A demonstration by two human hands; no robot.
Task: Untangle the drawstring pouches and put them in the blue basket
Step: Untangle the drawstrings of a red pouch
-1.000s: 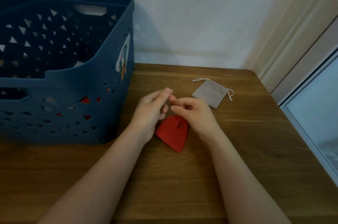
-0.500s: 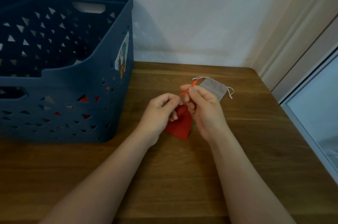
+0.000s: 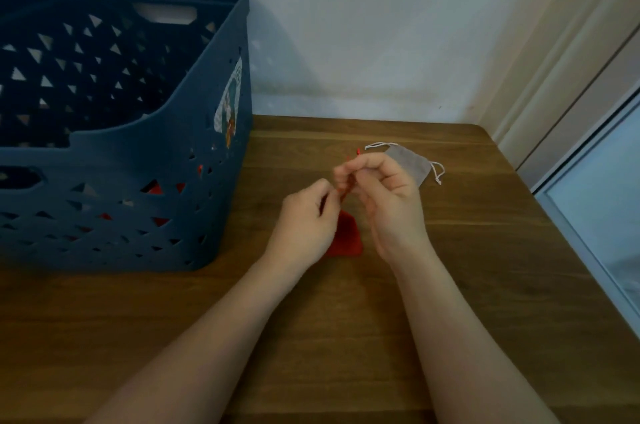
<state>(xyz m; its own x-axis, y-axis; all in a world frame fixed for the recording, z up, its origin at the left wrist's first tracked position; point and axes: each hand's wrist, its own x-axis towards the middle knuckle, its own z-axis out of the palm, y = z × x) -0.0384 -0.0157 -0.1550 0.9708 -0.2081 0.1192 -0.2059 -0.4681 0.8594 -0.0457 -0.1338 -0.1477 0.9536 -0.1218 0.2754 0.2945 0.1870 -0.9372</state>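
A small red drawstring pouch (image 3: pixel 346 237) hangs between my two hands just above the wooden table (image 3: pixel 467 250). My left hand (image 3: pixel 304 222) pinches the pouch's top edge. My right hand (image 3: pixel 384 195) pinches its red drawstring (image 3: pixel 350 181) and holds it up and away. Behind my right hand a grey pouch (image 3: pixel 410 160) with white strings lies flat on the table, partly hidden by my fingers. The blue basket (image 3: pixel 145 160) stands at the left, and red cloth shows through its triangular holes.
A white wall runs along the table's far edge. At the right, a pale door frame and a glass panel (image 3: pixel 595 201) border the table's right edge. Bare wood stretches in front of the basket and under my forearms.
Both hands have lifted the red pouch off the table. My right hand has drawn the red string up and away from my left hand, and the pouch now hangs narrower.
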